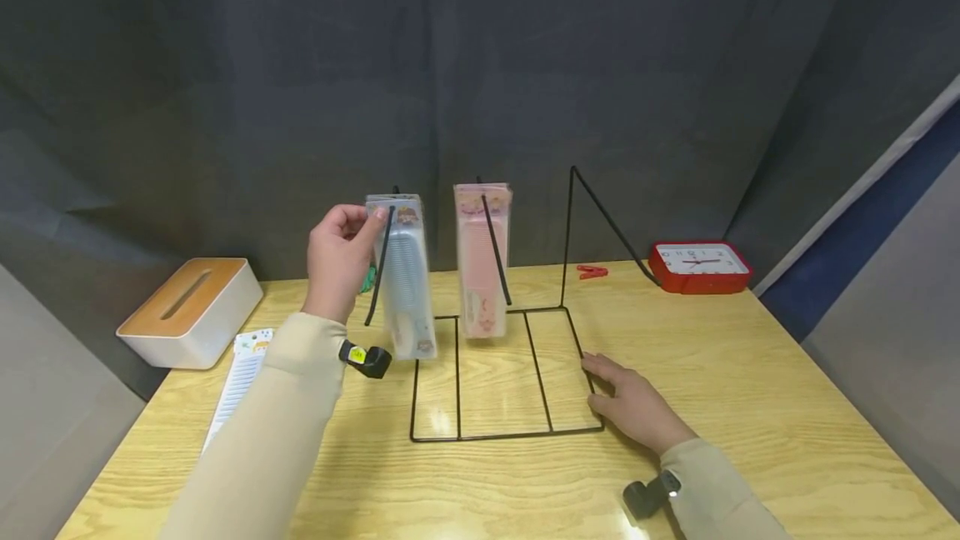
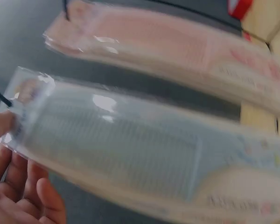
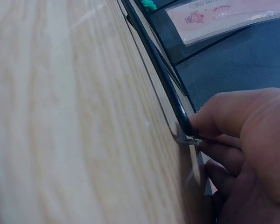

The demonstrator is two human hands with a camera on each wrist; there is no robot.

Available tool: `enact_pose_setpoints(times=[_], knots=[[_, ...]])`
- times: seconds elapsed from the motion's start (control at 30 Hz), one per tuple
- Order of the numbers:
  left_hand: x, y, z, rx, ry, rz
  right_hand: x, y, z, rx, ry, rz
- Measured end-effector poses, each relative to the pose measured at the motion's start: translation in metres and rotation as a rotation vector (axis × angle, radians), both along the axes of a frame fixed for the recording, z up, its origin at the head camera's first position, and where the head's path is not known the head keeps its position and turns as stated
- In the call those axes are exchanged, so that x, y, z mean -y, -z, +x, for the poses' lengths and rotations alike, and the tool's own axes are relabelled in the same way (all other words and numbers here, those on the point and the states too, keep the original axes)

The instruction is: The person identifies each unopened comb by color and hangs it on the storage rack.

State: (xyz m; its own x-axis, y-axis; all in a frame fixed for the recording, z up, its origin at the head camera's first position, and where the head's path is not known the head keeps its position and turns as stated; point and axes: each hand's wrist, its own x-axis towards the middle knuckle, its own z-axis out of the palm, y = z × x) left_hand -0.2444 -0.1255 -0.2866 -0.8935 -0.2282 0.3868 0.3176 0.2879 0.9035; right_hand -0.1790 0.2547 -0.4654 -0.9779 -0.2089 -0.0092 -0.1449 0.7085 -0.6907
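A black wire rack [image 1: 498,433] stands on the wooden table [image 1: 750,407]. My left hand [image 1: 341,255] pinches the top of a blue packaged comb [image 1: 407,290] at the rack's left hook; the left wrist view shows that blue comb pack [image 2: 130,154] close up, with my fingers [image 2: 23,186] at its end. A pink packaged comb [image 1: 482,261] hangs on the middle hook, and the pink pack [image 2: 177,51] lies beyond the blue one. The right upright [image 1: 570,232] is bare. My right hand [image 1: 633,407] lies flat at the base's right edge, fingertips [image 3: 233,119] against the wire [image 3: 161,77].
A tissue box [image 1: 191,311] with a wooden lid sits at the far left, and a white packaged comb [image 1: 240,373] lies in front of it. A red clock [image 1: 699,267] and a red clip [image 1: 592,272] lie at the back right. Dark curtains close off the back.
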Motion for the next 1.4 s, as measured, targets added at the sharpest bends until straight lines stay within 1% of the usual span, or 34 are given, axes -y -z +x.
enact_pose_setpoints(times=[0.13,0.2,0.27,0.33,0.4,0.5,0.6,0.67,0.73,0.8,0.87,0.93,1.0,1.1,1.17,1.27,1.33,1.4], knots=[[0.005,0.006,-0.008,0.014,-0.051,-0.067,0.000,0.000,0.000,-0.006,-0.002,0.000],[0.010,0.013,-0.010,0.028,-0.063,-0.094,0.000,0.000,0.001,-0.014,-0.005,0.002],[0.018,0.024,-0.011,0.040,-0.075,-0.118,-0.001,0.001,0.000,-0.017,-0.002,0.003],[0.031,0.040,-0.012,0.056,-0.089,-0.139,-0.001,0.001,0.000,-0.020,-0.002,0.005],[0.047,0.058,-0.014,0.083,-0.107,-0.183,-0.001,0.002,0.000,-0.024,-0.005,0.007],[0.079,0.090,-0.016,0.155,-0.130,-0.297,0.000,0.001,0.000,-0.028,-0.009,0.003],[0.115,0.119,-0.016,0.226,-0.152,-0.411,0.000,0.001,0.000,-0.030,-0.014,0.003],[0.136,0.135,-0.014,0.253,-0.174,-0.435,0.000,0.000,0.000,-0.032,-0.013,0.006],[0.154,0.147,-0.011,0.265,-0.215,-0.422,0.000,-0.001,0.000,-0.034,-0.012,0.007],[0.169,0.155,-0.008,0.282,-0.270,-0.412,0.000,-0.001,0.000,-0.041,-0.014,0.011],[0.181,0.161,-0.003,0.324,-0.330,-0.414,0.001,-0.001,0.000,-0.043,-0.013,0.007],[0.193,0.169,0.000,0.397,-0.372,-0.434,0.001,-0.001,0.000,-0.042,-0.016,0.000],[0.203,0.175,0.003,0.482,-0.379,-0.465,0.001,-0.001,0.001,-0.038,-0.018,-0.006],[0.214,0.183,0.003,0.577,-0.354,-0.510,0.001,0.000,0.001,-0.039,-0.019,-0.009],[0.216,0.183,0.002,0.611,-0.328,-0.529,0.001,0.001,0.000,-0.043,-0.019,-0.006],[0.217,0.183,-0.002,0.641,-0.305,-0.544,0.000,0.002,-0.001,-0.051,-0.023,0.001],[0.219,0.183,-0.004,0.648,-0.271,-0.597,-0.001,0.002,-0.001,-0.053,-0.024,0.002],[0.221,0.183,-0.006,0.640,-0.219,-0.663,-0.001,0.002,-0.001,-0.050,-0.023,0.001]])
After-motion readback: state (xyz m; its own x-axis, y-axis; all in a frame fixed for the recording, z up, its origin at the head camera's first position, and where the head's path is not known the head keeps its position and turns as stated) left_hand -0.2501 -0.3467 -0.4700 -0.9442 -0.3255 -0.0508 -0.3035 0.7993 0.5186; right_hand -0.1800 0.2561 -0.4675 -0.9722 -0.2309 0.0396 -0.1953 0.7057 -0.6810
